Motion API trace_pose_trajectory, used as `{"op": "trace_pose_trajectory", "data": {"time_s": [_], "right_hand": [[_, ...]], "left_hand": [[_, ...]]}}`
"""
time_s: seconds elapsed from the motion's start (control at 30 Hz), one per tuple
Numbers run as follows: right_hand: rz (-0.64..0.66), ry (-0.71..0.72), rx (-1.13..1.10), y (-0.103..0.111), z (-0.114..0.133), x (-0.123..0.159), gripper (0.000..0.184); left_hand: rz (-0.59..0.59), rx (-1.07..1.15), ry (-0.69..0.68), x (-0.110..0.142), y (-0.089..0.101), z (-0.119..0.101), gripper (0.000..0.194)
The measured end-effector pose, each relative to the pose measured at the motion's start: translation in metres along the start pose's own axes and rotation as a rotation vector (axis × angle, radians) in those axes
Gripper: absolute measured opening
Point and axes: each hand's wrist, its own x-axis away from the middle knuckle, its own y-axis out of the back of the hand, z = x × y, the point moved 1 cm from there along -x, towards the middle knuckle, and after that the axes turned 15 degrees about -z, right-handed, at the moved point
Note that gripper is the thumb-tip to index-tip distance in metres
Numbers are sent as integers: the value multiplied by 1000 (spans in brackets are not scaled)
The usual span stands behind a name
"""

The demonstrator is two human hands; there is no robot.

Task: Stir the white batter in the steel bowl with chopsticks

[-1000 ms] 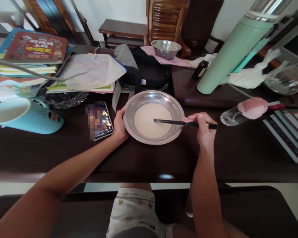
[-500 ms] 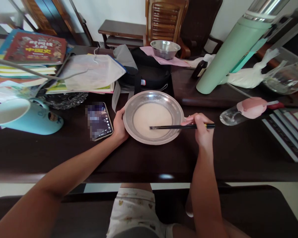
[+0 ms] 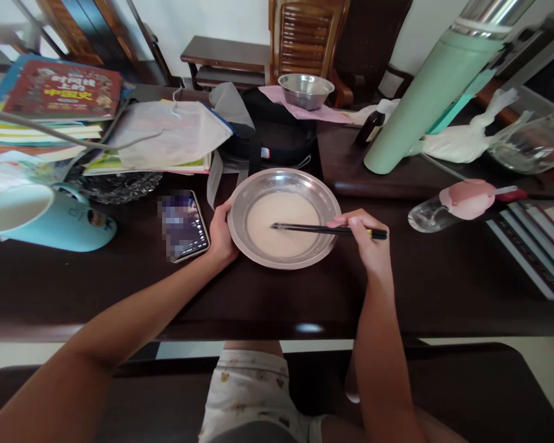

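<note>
A shallow steel bowl (image 3: 325, 195) of pale, creamy batter sits on the dark table in front of me. My left hand (image 3: 220, 237) grips the bowl's left rim, thumb over the edge. My right hand (image 3: 367, 241) is closed around a pair of black chopsticks (image 3: 314, 228). They lie nearly level across the bowl, with their tips dipped in the batter near its middle.
A phone (image 3: 183, 225) with a lit screen lies just left of the bowl. A blue mug (image 3: 46, 216) lies on its side at far left, under stacked books (image 3: 60, 92). Behind are a black bag (image 3: 277, 135), a small steel bowl (image 3: 305, 90) and a green flask (image 3: 425, 92). A pink-lidded bottle (image 3: 457, 203) lies to the right.
The chopsticks' tips have swept leftward through the batter, and my right hand has shifted left with them. My left hand has stayed on the rim.
</note>
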Motion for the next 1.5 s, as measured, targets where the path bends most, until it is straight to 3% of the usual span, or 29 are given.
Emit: {"op": "trace_pose_trajectory", "data": {"time_s": [0.17, 0.37, 0.57, 0.73, 0.93, 1.13, 1.3, 1.5], "right_hand": [[-150, -9, -36, 3, -3, -1, 48], [11, 5, -7, 0, 0, -1, 46], [-152, 1, -42, 2, -2, -1, 49], [2, -3, -45, 0, 0, 0, 44], [-144, -3, -86, 3, -1, 0, 45], [13, -2, -34, 0, 0, 0, 44], [-147, 12, -63, 2, -2, -1, 46], [18, 9, -46, 0, -1, 0, 41]], "left_hand": [[13, -13, 8, -1, 1, 1, 13], [10, -2, -3, -1, 2, 1, 13], [0, -12, 17, 0, 0, 0, 14], [8, 19, 3, -1, 1, 1, 12], [14, 27, 24, 1, 1, 0, 12], [-29, 41, 47, 5, -2, -4, 15], [-30, 35, 59, 3, -1, -2, 15], [-15, 40, 45, 2, -1, -1, 14]]}}
